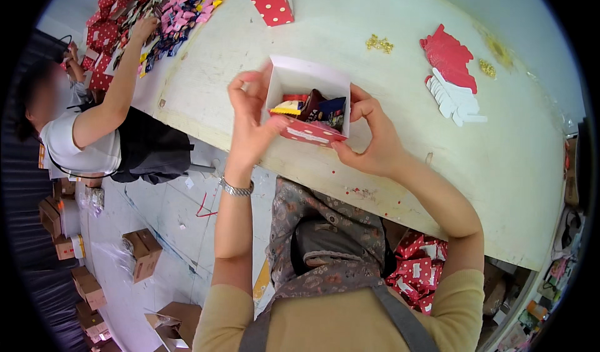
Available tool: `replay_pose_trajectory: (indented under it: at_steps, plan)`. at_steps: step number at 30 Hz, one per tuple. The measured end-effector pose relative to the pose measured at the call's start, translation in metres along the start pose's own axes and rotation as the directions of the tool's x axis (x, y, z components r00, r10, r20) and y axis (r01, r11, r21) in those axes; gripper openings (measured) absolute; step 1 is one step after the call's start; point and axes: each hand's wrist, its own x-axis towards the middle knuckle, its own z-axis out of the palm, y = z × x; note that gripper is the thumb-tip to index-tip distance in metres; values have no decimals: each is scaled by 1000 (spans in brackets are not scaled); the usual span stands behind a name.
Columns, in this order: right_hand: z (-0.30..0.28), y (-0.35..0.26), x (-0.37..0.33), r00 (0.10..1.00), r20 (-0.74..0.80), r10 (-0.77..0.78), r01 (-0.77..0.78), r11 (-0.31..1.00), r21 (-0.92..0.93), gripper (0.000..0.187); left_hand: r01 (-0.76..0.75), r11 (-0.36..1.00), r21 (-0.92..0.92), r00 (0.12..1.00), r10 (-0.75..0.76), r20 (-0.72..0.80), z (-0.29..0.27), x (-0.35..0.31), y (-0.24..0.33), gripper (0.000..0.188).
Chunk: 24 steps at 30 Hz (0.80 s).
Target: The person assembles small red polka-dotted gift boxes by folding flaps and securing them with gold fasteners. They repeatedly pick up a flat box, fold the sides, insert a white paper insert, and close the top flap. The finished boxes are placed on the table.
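A red gift box (pixel 308 133) with pale dots and a white inside is held above the table's near edge, its top open toward me. Small wrapped sweets lie in it: a yellow-and-red one (pixel 287 108), a brown one (pixel 310 104) and dark blue ones (pixel 329 110). My left hand (pixel 251 118) is at the box's left side, thumb against the front corner and fingers curled by the left wall. My right hand (pixel 377 133) grips the right side, thumb low at the front and fingers on the side wall.
Another red dotted box (pixel 272 5) stands farther back on the pale table (pixel 387 83). Gold pieces (pixel 379 44), red cards (pixel 449 55) and white tags (pixel 453 99) lie rightward. At far left a person (pixel 87 127) reaches into piled sweets (pixel 187 11). Cartons (pixel 144 254) stand on the floor.
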Motion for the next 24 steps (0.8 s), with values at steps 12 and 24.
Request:
replay_pose_trajectory:
  at_steps: [12,24]
  plan:
    - [-31,-73,62,803,595,-40,443,708,-550,15,-62,992,107,997,57,54,49,-37,1,101]
    - [-41,-75,57,892,431,-139,395,706,-589,27,15,986,-169,994,-33,-107,55,-50,-3,92]
